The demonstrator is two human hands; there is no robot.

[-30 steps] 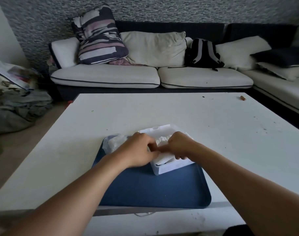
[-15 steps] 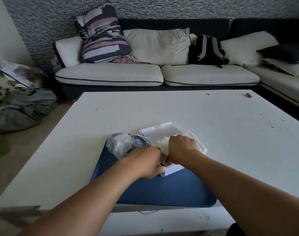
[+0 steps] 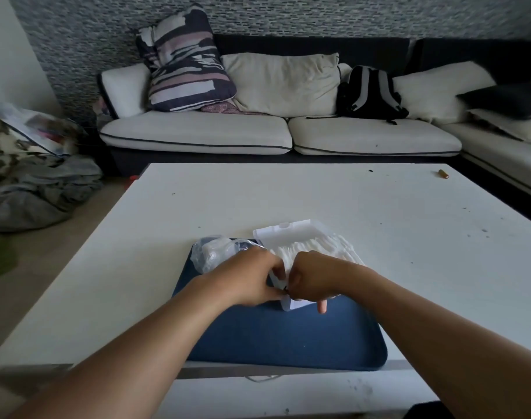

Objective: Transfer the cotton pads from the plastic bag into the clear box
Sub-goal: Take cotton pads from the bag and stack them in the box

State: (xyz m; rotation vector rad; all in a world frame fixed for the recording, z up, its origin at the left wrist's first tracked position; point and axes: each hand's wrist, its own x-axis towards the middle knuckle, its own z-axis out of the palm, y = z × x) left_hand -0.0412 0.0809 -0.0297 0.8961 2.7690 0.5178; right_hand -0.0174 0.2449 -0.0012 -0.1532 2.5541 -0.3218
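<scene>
Only an unreadable label on the clear box (image 3: 297,304), both hands (image 3: 252,278) there

The left hand (image 3: 252,278) and right hand (image 3: 314,275) hide the clear box's (image 3: 291,304) near side; their fingertips' grip is unreadable.

Single head cam, looks fwd & down across white table (image 3: 379,237) toward sofa (image 3: 197,134), hands close

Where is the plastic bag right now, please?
The plastic bag lies on the blue mat's far left corner, just left of the clear box, behind the left hand.
</scene>
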